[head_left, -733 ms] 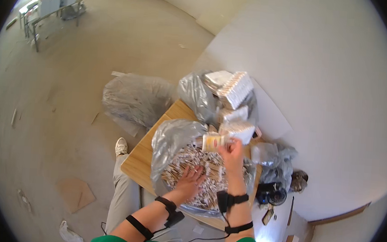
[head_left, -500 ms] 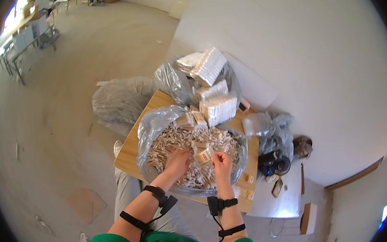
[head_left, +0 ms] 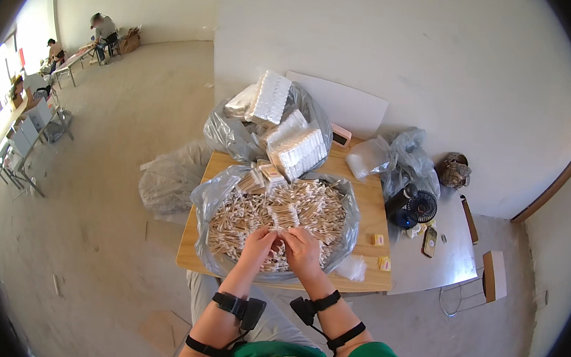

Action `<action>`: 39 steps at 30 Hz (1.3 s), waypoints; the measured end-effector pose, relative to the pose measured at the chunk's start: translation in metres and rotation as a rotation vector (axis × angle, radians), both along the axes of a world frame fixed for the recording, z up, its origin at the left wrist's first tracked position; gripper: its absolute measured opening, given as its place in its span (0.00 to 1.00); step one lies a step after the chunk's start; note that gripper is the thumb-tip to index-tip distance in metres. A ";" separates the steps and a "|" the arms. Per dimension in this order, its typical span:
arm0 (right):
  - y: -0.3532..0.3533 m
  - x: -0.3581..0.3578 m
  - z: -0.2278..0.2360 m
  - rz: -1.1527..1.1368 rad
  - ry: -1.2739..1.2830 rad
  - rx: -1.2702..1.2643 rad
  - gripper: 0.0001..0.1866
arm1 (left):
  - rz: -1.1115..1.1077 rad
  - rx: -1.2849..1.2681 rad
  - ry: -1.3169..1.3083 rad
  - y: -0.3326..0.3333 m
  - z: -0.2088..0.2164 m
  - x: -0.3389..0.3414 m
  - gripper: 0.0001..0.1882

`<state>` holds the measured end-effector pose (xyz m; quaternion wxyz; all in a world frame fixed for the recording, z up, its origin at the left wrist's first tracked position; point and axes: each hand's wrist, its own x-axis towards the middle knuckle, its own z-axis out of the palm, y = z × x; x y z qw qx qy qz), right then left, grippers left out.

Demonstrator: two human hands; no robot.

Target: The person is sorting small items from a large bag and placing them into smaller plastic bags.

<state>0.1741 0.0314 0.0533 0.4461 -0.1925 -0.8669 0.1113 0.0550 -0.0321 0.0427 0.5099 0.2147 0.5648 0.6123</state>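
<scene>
Grey plastic, gathered into a wide-mouthed bag (head_left: 204, 208), holds a large heap of loose cotton swabs (head_left: 235, 221) on the wooden table (head_left: 371, 212). Over the near part of this heap, the left hand (head_left: 259, 242) and right hand (head_left: 302, 247) meet, fingers bent and tips pinched together; whether a thin sleeve or some swabs sit between them, I cannot tell. Just beyond the fingertips lies an aligned bundle of swabs (head_left: 284, 215), its sticks side by side; whether it is wrapped does not show.

As for progress, the finished share seems to be at the back: blocks of packed swabs (head_left: 299, 154) rest in and against a second grey bag (head_left: 225, 137), and a few small packets (head_left: 271, 173) lie at the far rim of the front one. What is left looks like much more, since the loose heap fills most of its bag. Clear plastic sleeves (head_left: 352, 268) and small yellow-and-white pieces (head_left: 378, 239) lie to the right, apparently unused.
</scene>
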 end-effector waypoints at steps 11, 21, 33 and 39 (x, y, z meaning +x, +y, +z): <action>-0.015 0.006 -0.003 0.047 0.037 -0.296 0.10 | 0.069 0.108 0.587 -0.003 -0.014 0.008 0.10; 0.002 -0.007 0.001 -0.079 -0.098 -0.057 0.12 | 0.100 0.291 0.990 -0.015 -0.010 -0.004 0.07; 0.011 -0.009 -0.024 -0.142 -0.110 -0.260 0.08 | 0.183 0.355 1.037 -0.018 -0.009 -0.019 0.12; 0.017 -0.016 -0.049 0.202 0.436 -1.319 0.08 | 0.138 0.231 0.227 -0.016 -0.032 -0.040 0.16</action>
